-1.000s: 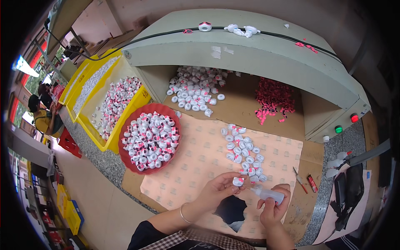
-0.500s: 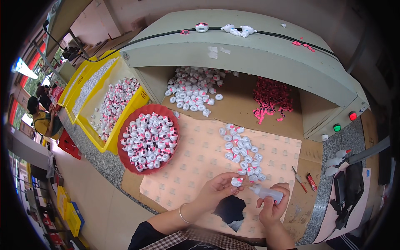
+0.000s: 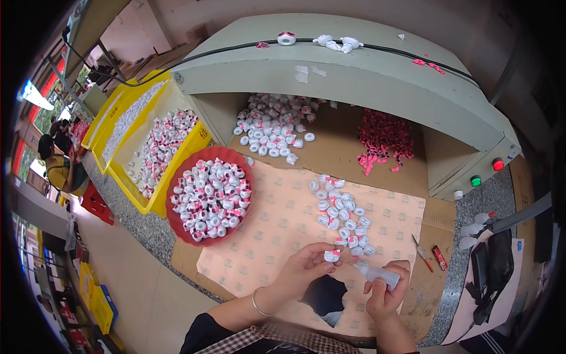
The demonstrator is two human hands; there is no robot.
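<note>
Head view: left hand [image 3: 303,268] pinches a small white cap [image 3: 332,256] just left of the squeeze bottle [image 3: 377,274], whose nozzle points toward it, gripped in the right hand [image 3: 386,292].

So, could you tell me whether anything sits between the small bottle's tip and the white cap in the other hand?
Nothing visible does: the left hand pinches the white cap, and the bottle in the right hand points at it across open paper.
</note>
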